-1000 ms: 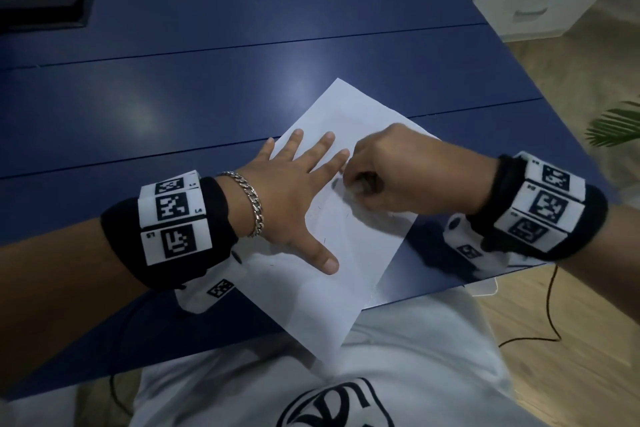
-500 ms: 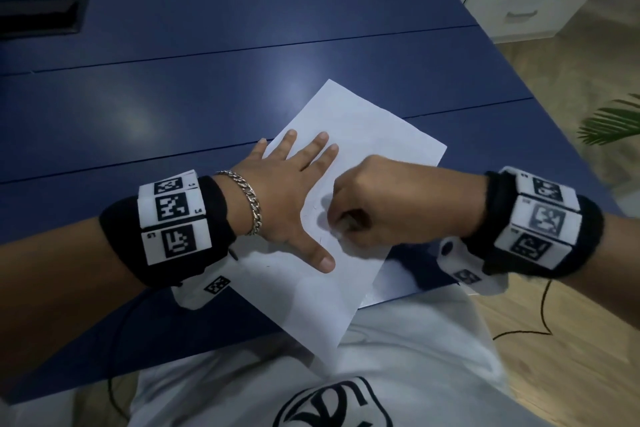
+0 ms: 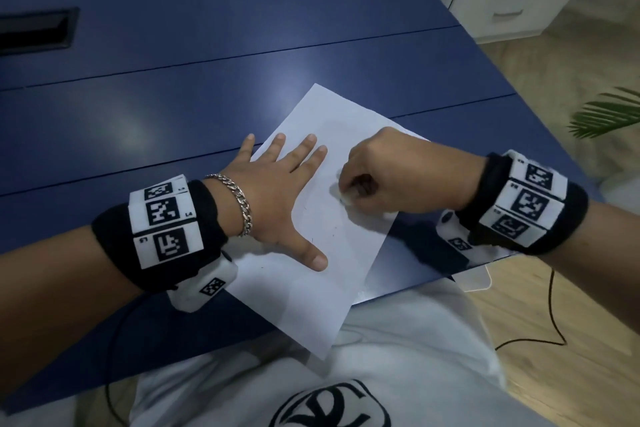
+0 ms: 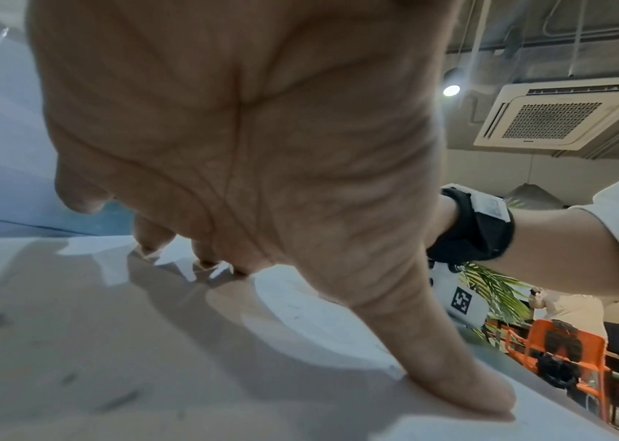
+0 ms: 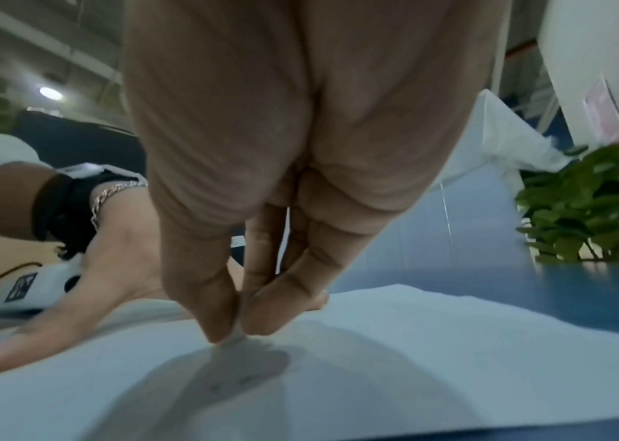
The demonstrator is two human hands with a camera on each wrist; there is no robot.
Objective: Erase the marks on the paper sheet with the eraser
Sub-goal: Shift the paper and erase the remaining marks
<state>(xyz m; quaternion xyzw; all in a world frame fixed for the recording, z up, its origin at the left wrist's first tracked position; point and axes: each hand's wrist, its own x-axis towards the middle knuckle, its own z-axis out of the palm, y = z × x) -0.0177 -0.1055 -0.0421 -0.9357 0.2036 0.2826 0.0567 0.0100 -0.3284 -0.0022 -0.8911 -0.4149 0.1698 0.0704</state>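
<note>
A white paper sheet (image 3: 322, 274) lies slanted on the blue table (image 3: 173, 97), its near corner hanging over the front edge. My left hand (image 3: 277, 198) lies flat on the sheet's left part, fingers spread and straight, thumb out toward me. My right hand (image 3: 374, 177) is curled over the sheet's right part and pinches a small white eraser (image 3: 344, 198) against the paper. In the right wrist view the eraser (image 5: 238, 334) barely shows between thumb and fingertips, pressed on the paper sheet (image 5: 376, 373). Faint pencil marks (image 3: 313, 239) dot the paper near my left thumb; the left wrist view shows similar pencil marks (image 4: 115, 399).
A dark rectangular slot (image 3: 34, 31) is set into the table at the far left. White drawers (image 3: 512, 7) stand beyond the table's right side, with a green plant (image 3: 609, 111) and wooden floor to the right. A black cable (image 3: 550, 315) trails on the floor.
My right hand with the eraser slid toward me and left across the sheet, then back away to the right. The left hand stays flat on the paper.
</note>
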